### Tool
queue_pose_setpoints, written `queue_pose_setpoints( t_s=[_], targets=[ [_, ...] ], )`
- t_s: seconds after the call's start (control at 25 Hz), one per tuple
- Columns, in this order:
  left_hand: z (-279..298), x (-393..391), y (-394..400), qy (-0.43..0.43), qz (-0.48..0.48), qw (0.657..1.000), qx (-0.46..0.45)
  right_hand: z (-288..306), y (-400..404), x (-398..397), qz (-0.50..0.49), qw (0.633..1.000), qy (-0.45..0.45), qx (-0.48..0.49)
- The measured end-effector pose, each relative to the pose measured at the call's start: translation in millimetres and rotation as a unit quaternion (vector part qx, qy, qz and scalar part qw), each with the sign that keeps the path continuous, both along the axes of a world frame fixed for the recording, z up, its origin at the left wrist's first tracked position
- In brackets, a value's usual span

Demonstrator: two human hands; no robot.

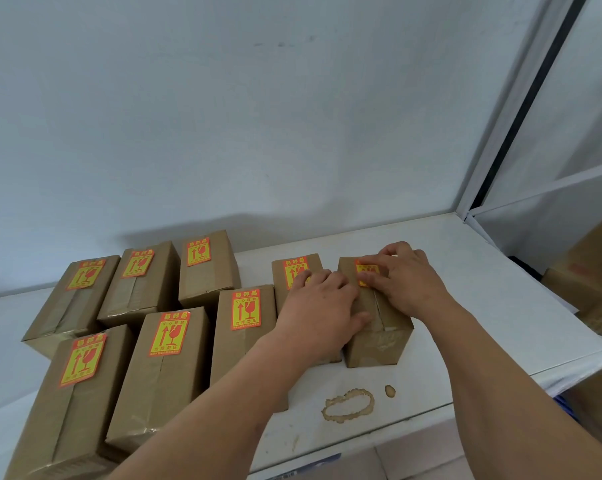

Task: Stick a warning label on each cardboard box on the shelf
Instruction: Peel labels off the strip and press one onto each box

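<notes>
- The yellow-and-red rectangular warning label (367, 271) lies on the far part of the top face of the rightmost brown cardboard box (379, 323), which stands on the white shelf (431, 306). Most of the label is hidden under fingers, so I cannot tell whether it sits straight.
- The right hand (405, 278) covers the label from the right; its grip is flat and pressing, fingers laid over the sticker rather than pinching it, with the forefinger slightly raised at the far edge.
- The left hand (323, 306) lies spread on the near-left part of the same box top, its grip wide and holding nothing, fingertips reaching towards the label's left edge. It partly overlaps the neighbouring labelled box (294, 271) behind it.
- Risk, as I judge it: the label crosses the taped centre seam of the flaps, so uneven pressing could leave a bubble or crease over the seam.
- A second risk: the box is small and light-looking; a sideways rub from the right hand could slide it on the smooth shelf unless the left hand bears down.
- A corner under the raised forefinger may stay lifted if it is not smoothed.
- Seven other brown cardboard boxes on the shelf show labels already, so this appears to be the last one in view.
</notes>
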State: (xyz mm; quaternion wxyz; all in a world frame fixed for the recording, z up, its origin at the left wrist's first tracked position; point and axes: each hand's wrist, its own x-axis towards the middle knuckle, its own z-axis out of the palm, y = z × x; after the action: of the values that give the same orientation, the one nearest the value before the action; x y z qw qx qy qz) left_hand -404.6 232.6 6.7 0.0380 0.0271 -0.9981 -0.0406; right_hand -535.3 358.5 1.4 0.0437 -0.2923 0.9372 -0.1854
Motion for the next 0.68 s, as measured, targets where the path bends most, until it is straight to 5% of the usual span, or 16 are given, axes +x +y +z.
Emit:
queue_pose_setpoints(
  t_s=[0.68],
  targets=[
    [15,14,-5,-0.013,0.006,1.000,0.021,12,7,18,-0.026,0.997,-0.044,-0.064]
  ],
)
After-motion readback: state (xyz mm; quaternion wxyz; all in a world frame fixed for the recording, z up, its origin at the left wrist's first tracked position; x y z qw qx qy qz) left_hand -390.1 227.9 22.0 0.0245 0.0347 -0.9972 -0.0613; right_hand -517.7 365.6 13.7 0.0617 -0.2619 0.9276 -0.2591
